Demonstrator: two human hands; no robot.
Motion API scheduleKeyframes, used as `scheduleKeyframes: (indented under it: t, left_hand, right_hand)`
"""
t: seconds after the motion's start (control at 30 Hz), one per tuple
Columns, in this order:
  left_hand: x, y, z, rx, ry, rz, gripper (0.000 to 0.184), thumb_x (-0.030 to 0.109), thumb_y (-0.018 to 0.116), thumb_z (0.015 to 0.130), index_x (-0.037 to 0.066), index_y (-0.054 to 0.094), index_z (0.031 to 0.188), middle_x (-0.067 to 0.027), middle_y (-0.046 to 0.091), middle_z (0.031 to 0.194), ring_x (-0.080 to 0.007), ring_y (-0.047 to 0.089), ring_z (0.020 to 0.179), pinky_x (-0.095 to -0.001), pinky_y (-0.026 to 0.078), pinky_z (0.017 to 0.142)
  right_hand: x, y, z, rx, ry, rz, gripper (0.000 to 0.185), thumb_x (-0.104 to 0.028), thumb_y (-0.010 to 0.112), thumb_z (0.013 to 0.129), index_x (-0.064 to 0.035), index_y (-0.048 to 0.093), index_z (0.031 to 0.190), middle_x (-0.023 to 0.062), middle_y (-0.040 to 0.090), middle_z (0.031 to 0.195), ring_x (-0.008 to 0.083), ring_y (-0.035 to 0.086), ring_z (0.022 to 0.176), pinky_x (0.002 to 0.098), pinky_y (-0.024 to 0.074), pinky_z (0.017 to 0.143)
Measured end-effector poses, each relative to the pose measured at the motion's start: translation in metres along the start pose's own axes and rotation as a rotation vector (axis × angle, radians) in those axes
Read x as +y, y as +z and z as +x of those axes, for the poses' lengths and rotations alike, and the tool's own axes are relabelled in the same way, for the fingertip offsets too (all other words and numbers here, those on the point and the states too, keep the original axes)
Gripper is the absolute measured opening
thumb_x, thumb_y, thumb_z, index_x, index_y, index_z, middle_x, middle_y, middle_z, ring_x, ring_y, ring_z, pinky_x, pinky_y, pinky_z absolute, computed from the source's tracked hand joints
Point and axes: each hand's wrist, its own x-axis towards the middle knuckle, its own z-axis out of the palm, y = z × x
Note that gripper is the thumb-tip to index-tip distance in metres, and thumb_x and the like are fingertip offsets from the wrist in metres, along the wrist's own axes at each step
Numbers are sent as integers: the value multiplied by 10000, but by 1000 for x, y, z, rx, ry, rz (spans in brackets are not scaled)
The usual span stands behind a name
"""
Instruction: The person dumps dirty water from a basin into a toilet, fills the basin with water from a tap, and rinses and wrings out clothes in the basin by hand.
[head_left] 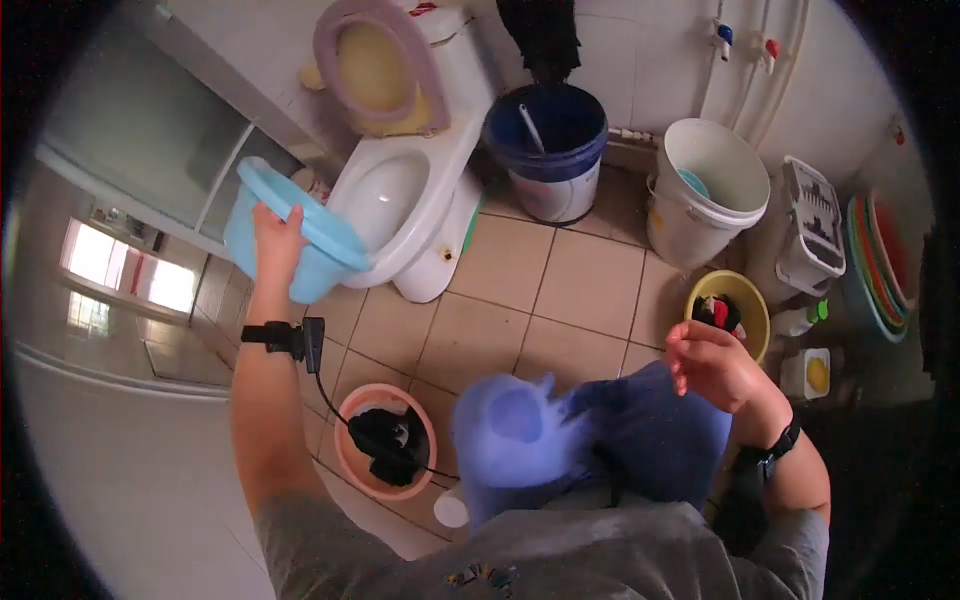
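Note:
My left hand [279, 236] is closed on the rim of a light blue plastic basin [322, 240]. The basin is tilted on its side, its far edge by the front of the white toilet bowl [381, 200]. Whether any water runs out of it I cannot make out. My right hand [715, 368] hangs in the air above my knee with nothing in it, fingers loosely bent and a little apart. Just beyond that hand, a yellow basin [756, 300] with dark and red cloth inside stands on the floor.
A pink basin [343, 450] of dark clothes stands on the tiles near my left side. Along the wall are a dark blue bucket [552, 165] with a stick in it, a white bucket [682, 235] and stacked basins [872, 265]. The toilet seat [325, 45] is raised.

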Motion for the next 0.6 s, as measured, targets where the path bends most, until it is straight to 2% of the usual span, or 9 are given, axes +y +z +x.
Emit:
scheduleKeyframes:
  t: [0.03,0.1,0.13,0.2,0.3,0.4,0.43,0.53,0.6]
  left_hand:
    - [-12,8,8,-14,5,3,408,118,596,870,-34,380,1181,-154,608,975,-235,631,829,-348,527,660]
    - [-40,27,20,-48,300,150,452,115,611,849,-32,367,1199,-222,612,967,-341,636,835,-429,499,704]
    - [-41,37,19,-60,303,151,452,115,611,849,-32,367,1199,-222,612,967,-341,636,835,-429,499,704]
    - [-43,53,15,-27,354,491,448,118,614,836,1,389,1205,-271,608,949,-442,600,872,-490,453,750]
    - [-9,66,-6,-147,271,684,422,130,612,835,42,417,1198,-280,607,929,-474,573,888,-513,442,753]
    - [1,84,-12,-199,312,761,410,123,606,837,51,422,1197,-280,605,919,-484,562,896,-516,437,744]
    - [13,92,-19,-217,335,744,410,123,606,837,51,422,1197,-280,605,919,-484,562,896,-516,437,744]
    - [61,104,-40,-188,481,585,393,87,610,828,36,427,1171,-237,611,864,-405,613,812,-450,467,707]
    - [87,115,-49,-315,411,190,358,60,587,858,25,410,1168,-135,596,876,-235,600,761,-346,471,667]
  right_hand:
    - [-1,-6,-1,33,-8,13,175,-137,579,889,-41,507,1017,81,566,809,192,564,676,307,476,592]
    - [-6,-13,-2,89,-20,-32,168,-140,572,888,-49,501,1010,73,554,796,191,555,667,311,466,589]
    - [-7,-18,-2,123,-52,-58,164,-139,567,888,-52,498,1009,71,550,792,188,551,664,310,467,590]
    - [-11,-29,0,145,-89,-88,155,-139,557,890,-58,491,1005,61,543,785,175,540,653,297,463,585]
    - [-18,-39,2,171,-111,-107,153,-145,555,891,-62,490,1001,52,539,780,166,533,644,285,457,584]
    - [-27,-53,3,226,-110,-136,127,-140,553,877,-75,504,973,36,539,765,141,536,646,273,449,579]
    - [-28,-60,2,245,-115,-177,117,-137,553,871,-78,510,963,32,538,758,133,535,643,270,447,573]
    - [-34,-84,-5,308,-115,-172,106,-139,553,870,-85,515,953,18,536,741,124,531,618,267,444,564]
    - [-37,-107,-6,284,-145,-182,166,-174,583,874,-81,507,989,16,549,747,118,539,615,264,445,551]
